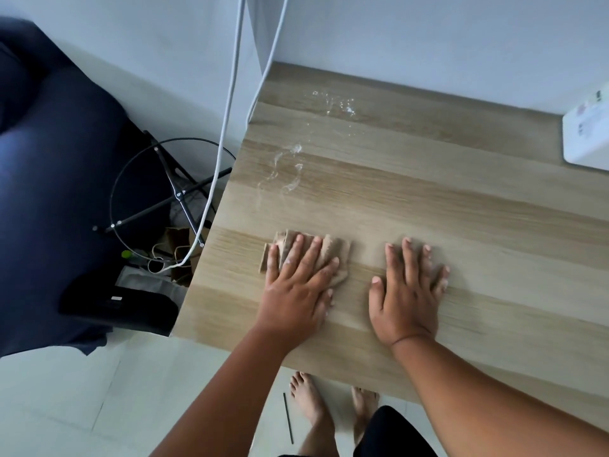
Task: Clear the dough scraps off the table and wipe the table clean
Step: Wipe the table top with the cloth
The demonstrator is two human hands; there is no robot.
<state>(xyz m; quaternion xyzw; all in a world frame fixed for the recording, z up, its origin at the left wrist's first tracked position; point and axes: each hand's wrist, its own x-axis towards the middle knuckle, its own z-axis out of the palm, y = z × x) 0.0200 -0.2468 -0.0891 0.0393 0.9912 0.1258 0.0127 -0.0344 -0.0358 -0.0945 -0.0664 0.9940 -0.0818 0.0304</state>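
Left hand (298, 285) presses a folded cloth (333, 250) flat near the table's (461, 199) left edge; right hand (407, 291) rests open beside it. Wet smears (286, 169) lie farther in, toward the far-left corner, nearer the left hand.

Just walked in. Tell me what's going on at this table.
A person is wiping a light wooden table. The left hand presses flat on a folded brown cloth near the table's left edge, while the right hand lies flat on the bare wood beside it. Whitish wet smears farther back near the wall are not yet wiped. A white box sits at the right edge.
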